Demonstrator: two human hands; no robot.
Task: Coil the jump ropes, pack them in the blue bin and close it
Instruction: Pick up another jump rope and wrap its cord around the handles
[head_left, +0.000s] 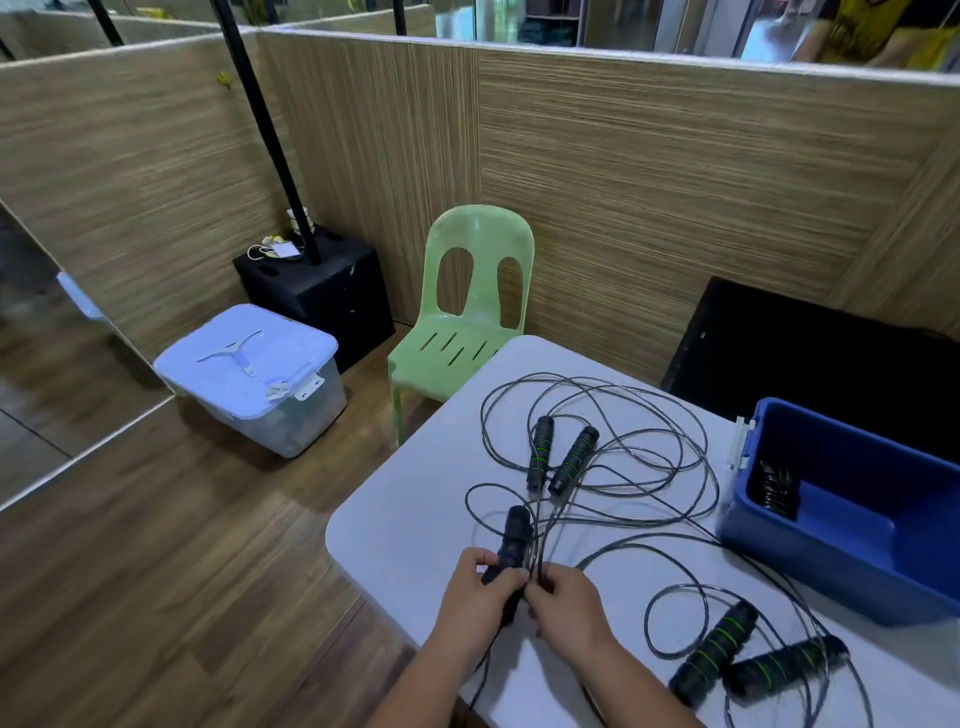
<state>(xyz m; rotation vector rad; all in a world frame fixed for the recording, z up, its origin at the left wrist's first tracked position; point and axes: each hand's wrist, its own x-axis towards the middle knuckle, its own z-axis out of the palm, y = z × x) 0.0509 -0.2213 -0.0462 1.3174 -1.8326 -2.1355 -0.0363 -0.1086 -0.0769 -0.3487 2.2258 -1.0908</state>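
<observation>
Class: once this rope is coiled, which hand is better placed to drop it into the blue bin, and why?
Right, probably. The blue bin stands open on the side of the right hand, which pinches the rope strands. The left hand grips a handle and would have to cross over.

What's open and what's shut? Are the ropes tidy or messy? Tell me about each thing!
blue bin: open, no lid on, something dark inside.
clear box: lid shut.
jump ropes: loose, uncoiled on the table.
left hand: grips a rope handle.
right hand: pinches a rope beside it.
green chair: nobody sitting.
</observation>
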